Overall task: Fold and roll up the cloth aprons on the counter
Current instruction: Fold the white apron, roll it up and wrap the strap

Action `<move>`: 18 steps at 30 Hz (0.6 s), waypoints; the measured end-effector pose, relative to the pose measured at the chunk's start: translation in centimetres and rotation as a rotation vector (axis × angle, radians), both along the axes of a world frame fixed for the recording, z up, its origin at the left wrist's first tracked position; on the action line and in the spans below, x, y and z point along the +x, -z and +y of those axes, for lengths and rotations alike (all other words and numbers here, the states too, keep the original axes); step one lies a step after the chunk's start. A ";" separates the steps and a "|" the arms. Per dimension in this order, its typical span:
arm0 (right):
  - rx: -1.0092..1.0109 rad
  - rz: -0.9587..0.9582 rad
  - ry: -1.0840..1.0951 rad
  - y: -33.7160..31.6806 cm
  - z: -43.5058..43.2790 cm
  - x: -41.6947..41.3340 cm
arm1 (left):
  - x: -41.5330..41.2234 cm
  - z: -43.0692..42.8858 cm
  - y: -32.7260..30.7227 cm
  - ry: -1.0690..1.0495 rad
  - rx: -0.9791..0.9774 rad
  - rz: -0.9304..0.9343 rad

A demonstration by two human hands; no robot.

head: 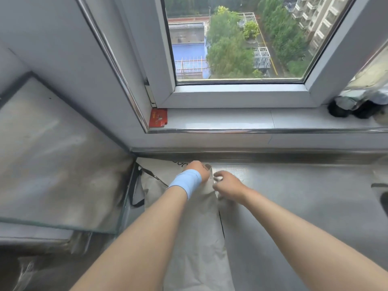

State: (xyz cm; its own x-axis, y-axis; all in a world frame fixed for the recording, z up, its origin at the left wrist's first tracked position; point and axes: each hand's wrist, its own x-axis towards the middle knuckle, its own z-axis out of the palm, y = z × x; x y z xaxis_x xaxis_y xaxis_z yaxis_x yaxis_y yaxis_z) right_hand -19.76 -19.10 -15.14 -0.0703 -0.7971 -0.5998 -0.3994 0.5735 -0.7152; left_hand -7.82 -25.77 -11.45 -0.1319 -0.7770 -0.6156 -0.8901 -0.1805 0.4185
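Observation:
A beige cloth apron (199, 234) lies folded into a long narrow strip on the grey counter (294, 206), running from the near edge toward the wall. My left hand (197, 168), with a blue band on the wrist, grips the strip's far end. My right hand (227, 185) pinches the same end from the right side. More beige cloth (159, 171) with a black strap (136, 192) lies at the counter's back left corner, partly hidden by my left arm.
A glass panel (58, 156) stands to the left of the counter. Above the counter runs a window sill (231, 120) with a red card (157, 120) at its left end and dark objects (352, 108) at its right. A dark edge (383, 198) shows at far right.

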 end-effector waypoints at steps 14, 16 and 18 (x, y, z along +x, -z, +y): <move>-0.064 -0.021 0.111 -0.5 1.9 1.6 | 3.2 -0.5 -0.2 -0.283 -0.248 0.273; -0.090 0.063 0.155 -0.5 1.8 1.8 | 4.2 0.8 0.1 -0.246 -0.394 0.235; -0.117 0.123 0.218 -0.7 2.1 2.2 | 5.4 2.8 0.4 -0.119 -0.542 0.147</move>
